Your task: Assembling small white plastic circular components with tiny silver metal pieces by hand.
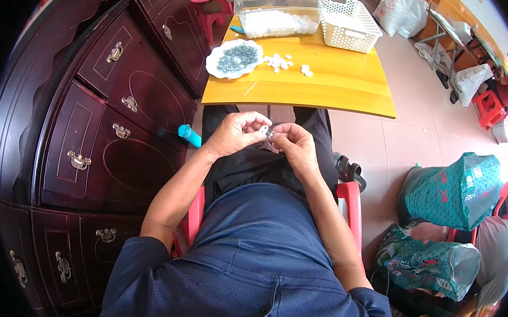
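Observation:
Over my lap, just short of the table's near edge, my two hands meet. Thumb and fingers of my left hand (238, 133) pinch a small white plastic piece (264, 129). My right hand (295, 146) is closed at the fingertips on a tiny clear or pale part (272, 134), right beside the white piece; its kind is too small to make out. On the yellow table (328, 84) ahead lie several loose white pieces (278, 62). Left of them a white scalloped plate (212, 60) holds a heap of small grey-blue parts (238, 59).
A clear bin (278, 22) of white pieces and a white perforated basket (350, 32) stand at the table's far side. Dark wooden drawers (122, 121) line my left, a turquoise bottle (189, 135) before them. Teal bags (453, 185) stand at right; people sit farther off.

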`<state>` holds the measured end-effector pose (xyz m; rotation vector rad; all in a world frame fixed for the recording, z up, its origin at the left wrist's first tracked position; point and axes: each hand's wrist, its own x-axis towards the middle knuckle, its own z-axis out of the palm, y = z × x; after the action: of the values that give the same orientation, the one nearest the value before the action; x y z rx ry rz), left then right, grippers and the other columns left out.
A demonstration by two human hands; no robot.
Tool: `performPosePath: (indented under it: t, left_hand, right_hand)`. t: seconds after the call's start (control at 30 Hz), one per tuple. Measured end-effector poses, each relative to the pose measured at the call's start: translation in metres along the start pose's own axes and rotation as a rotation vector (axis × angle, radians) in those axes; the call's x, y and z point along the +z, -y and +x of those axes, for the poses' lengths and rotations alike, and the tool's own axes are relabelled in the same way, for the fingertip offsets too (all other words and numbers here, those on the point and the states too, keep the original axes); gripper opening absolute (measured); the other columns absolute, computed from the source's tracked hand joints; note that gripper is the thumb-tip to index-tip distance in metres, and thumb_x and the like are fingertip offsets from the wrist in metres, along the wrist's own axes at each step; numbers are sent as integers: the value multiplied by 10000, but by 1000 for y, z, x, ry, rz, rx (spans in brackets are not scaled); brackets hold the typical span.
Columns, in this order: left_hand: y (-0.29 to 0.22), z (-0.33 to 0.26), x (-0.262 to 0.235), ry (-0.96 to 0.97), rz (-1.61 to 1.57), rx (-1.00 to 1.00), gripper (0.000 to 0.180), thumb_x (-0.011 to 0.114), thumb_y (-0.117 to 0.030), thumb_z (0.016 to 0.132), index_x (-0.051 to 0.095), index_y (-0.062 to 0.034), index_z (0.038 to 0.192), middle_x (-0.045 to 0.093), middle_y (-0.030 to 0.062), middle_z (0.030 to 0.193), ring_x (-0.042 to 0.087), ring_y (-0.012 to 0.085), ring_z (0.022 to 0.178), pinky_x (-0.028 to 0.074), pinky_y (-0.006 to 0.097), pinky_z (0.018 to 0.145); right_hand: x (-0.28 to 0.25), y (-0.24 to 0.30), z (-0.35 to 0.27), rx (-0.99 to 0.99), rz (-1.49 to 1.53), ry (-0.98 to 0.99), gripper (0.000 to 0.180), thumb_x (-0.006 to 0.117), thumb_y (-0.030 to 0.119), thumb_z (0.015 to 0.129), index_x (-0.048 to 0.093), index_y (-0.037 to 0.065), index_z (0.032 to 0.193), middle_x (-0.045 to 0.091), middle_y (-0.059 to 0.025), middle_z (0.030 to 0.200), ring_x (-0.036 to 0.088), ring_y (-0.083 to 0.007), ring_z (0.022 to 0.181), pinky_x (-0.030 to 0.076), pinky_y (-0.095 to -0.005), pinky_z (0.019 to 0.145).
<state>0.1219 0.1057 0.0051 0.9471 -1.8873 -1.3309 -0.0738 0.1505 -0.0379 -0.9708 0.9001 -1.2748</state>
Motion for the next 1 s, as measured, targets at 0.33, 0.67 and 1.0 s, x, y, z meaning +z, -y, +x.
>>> performPosePath:
  t: [0.33, 0.67, 1.0]
  left_hand:
    - [-3, 0, 3, 40, -18, 2, 198, 694, -39, 913, 689, 1, 1106, 723, 10, 902, 660, 44, 782, 544, 213, 724]
    - [3, 1, 4, 26, -37, 40, 205, 709, -26, 897, 712, 2, 1100, 720, 15, 902, 675, 67, 814, 561, 228, 763]
    - [1, 1, 3, 45, 11, 57, 225, 724, -37, 887, 716, 0, 1109, 701, 8, 909, 659, 67, 827, 554, 229, 768]
  right_hand:
    - [-1, -2, 0, 6, -1, 2, 100, 663, 13, 885, 670, -16, 980, 683, -28, 822, 612, -70, 730, 499, -214, 694]
    - [1, -2, 0, 18, 6, -5, 101, 662, 21, 889, 669, -12, 984, 680, -26, 816, 611, -71, 719, 493, -210, 679]
    - [-3, -6, 1, 65, 89, 15, 97, 693, 72, 905, 683, 23, 988, 681, -3, 804, 594, -55, 689, 452, -186, 638]
